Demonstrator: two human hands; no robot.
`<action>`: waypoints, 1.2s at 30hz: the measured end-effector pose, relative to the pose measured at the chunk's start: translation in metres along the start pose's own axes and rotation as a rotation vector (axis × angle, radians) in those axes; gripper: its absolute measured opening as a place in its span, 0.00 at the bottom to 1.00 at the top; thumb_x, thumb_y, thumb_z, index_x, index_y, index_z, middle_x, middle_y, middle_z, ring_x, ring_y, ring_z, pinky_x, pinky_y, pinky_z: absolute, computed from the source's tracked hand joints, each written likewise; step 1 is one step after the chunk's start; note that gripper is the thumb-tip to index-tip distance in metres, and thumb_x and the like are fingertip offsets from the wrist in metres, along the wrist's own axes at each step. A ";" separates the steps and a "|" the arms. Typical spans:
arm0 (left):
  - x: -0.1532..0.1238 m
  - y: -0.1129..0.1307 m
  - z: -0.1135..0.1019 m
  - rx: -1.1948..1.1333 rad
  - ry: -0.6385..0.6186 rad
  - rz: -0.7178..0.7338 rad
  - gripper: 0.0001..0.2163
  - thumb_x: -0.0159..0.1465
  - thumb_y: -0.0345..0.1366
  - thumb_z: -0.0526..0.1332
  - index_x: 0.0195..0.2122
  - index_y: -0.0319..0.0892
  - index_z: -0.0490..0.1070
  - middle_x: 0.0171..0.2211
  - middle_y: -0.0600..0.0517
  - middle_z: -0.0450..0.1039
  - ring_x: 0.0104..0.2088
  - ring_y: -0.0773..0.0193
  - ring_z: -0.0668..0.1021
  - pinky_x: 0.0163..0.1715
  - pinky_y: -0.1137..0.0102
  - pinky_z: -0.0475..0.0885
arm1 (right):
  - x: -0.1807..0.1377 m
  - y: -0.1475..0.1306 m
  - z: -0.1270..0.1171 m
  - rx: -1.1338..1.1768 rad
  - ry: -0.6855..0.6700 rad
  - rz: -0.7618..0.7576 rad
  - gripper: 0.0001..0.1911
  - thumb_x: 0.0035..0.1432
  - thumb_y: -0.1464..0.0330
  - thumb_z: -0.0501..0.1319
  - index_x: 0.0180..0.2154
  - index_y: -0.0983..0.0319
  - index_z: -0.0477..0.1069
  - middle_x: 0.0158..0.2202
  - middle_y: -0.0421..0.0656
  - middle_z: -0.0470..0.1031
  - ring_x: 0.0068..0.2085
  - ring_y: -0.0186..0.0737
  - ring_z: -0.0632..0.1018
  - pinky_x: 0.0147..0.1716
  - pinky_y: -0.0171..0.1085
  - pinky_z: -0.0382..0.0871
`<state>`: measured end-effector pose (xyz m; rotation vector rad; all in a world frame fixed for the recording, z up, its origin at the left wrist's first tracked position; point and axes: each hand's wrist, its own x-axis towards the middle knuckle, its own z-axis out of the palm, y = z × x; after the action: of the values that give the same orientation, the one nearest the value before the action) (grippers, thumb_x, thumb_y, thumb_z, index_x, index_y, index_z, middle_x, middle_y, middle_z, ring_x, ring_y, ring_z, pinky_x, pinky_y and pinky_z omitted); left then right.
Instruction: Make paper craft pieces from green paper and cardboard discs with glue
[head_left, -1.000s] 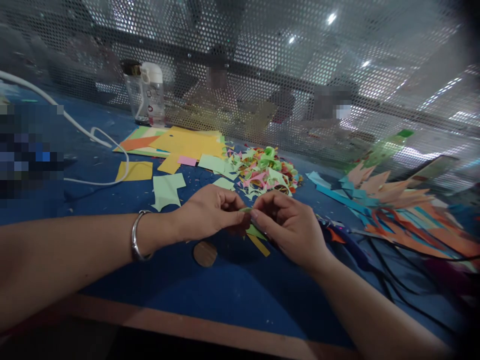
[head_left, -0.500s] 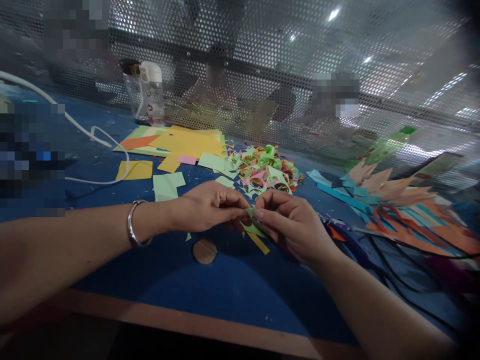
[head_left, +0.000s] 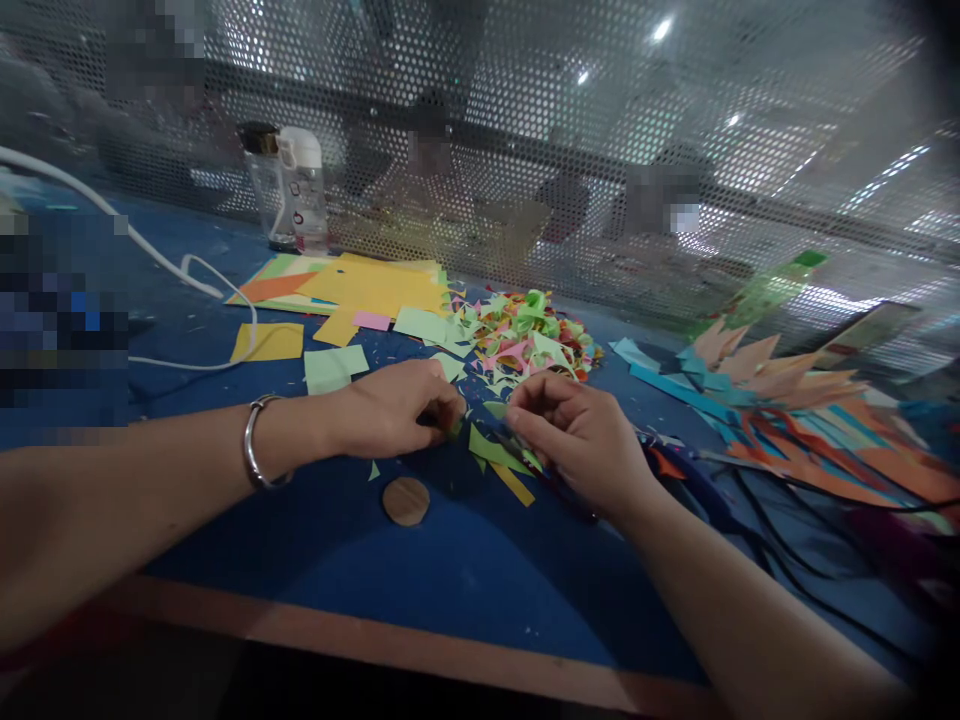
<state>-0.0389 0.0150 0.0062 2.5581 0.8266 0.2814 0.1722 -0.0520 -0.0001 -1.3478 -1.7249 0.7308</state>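
My left hand [head_left: 394, 410] rests low on the blue table top [head_left: 450, 570], a silver bangle [head_left: 253, 455] on its wrist. Its fingers are pinched on a small green paper piece [head_left: 453, 427]. My right hand [head_left: 577, 440] hovers a short gap to the right, with the fingers curled and the thumb pressed to the forefinger; what they hold is hidden. Between and just under the hands lies a larger green paper scrap [head_left: 491, 450] beside a yellow strip [head_left: 514, 484].
A wooden disc [head_left: 406, 500] lies near the front. Behind the hands are a heap of coloured scraps [head_left: 529, 340], paper sheets [head_left: 360, 285], a bottle [head_left: 289, 190] and a white cable [head_left: 187, 270]. Orange and blue cut paper [head_left: 787, 400] and black cables [head_left: 787, 520] fill the right. People sit behind a mesh screen [head_left: 525, 130].
The hands, joined before on one small green piece, have parted. My left hand has dropped to the table and drawn left; my right hand has stayed about where it was.
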 end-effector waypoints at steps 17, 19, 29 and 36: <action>-0.006 0.016 0.013 -0.561 0.215 0.048 0.03 0.57 0.28 0.62 0.33 0.40 0.70 0.29 0.54 0.73 0.29 0.68 0.74 0.32 0.72 0.68 | -0.007 0.001 0.006 -0.240 0.018 -0.257 0.03 0.55 0.72 0.59 0.29 0.60 0.68 0.23 0.36 0.66 0.23 0.29 0.67 0.22 0.30 0.61; -0.004 0.018 0.014 -0.770 0.199 0.013 0.04 0.57 0.29 0.62 0.33 0.40 0.68 0.28 0.55 0.71 0.30 0.69 0.74 0.33 0.72 0.69 | -0.007 0.001 0.006 -0.256 0.031 -0.275 0.03 0.55 0.73 0.59 0.30 0.60 0.68 0.23 0.36 0.66 0.23 0.29 0.67 0.22 0.30 0.61; 0.001 0.022 0.019 -1.135 0.284 -0.191 0.08 0.56 0.27 0.66 0.32 0.38 0.66 0.26 0.56 0.71 0.29 0.71 0.75 0.35 0.72 0.72 | -0.007 -0.003 0.006 -0.269 0.028 -0.287 0.04 0.56 0.72 0.59 0.29 0.60 0.68 0.24 0.37 0.67 0.23 0.30 0.67 0.22 0.30 0.63; 0.003 0.021 0.019 -1.166 0.323 -0.196 0.07 0.57 0.26 0.66 0.31 0.38 0.66 0.25 0.57 0.70 0.27 0.73 0.73 0.32 0.74 0.70 | -0.009 -0.001 0.005 -0.284 0.040 -0.324 0.04 0.56 0.74 0.59 0.30 0.60 0.67 0.24 0.36 0.66 0.24 0.30 0.67 0.23 0.31 0.63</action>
<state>-0.0200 -0.0052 -0.0007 1.3503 0.6969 0.8329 0.1683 -0.0610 -0.0043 -1.2119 -2.0066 0.2826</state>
